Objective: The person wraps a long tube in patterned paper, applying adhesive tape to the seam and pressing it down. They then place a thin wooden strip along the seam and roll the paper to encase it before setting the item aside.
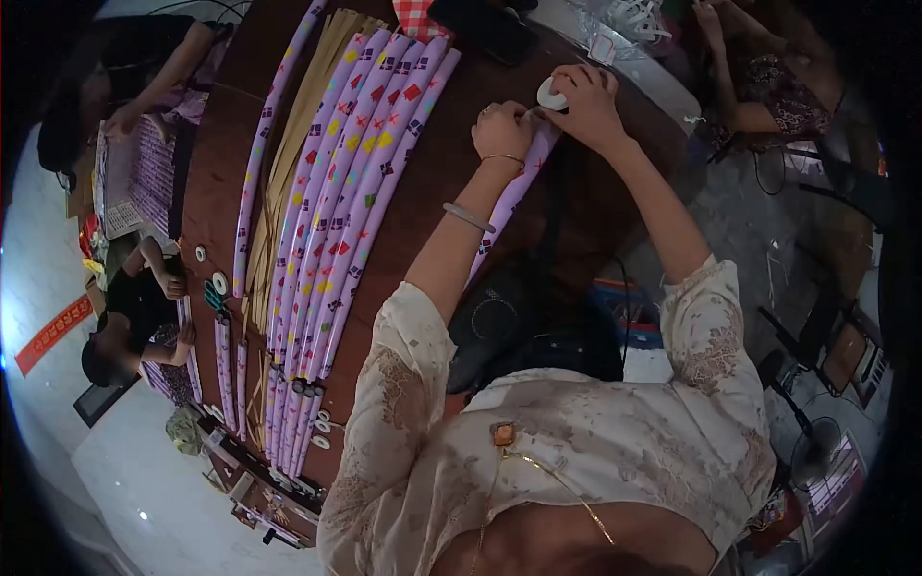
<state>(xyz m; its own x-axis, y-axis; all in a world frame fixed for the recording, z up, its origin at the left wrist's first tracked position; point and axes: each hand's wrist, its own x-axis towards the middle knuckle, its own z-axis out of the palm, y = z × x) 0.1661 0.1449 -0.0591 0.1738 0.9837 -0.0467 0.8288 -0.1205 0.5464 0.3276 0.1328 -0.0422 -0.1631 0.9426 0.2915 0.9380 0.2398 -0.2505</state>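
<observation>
Pinching lilac patterned tube (509, 197), left hand (502, 130); right hand (586, 101) grip clenched round white tape roll (550, 95)

Wrapped purple tubes (355, 182) in main row on desk (432, 173): about five. Separate tube (261, 144): one. Tube under hands (514, 192): one. Tape rolls (220, 282): two by scissors (211, 298).

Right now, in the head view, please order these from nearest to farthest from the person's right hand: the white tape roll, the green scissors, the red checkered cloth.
1. White tape roll: under the right hand, touching it.
2. Red checkered cloth: at the table's top edge.
3. Green scissors: far across the table, beside the wrapped tubes.
</observation>
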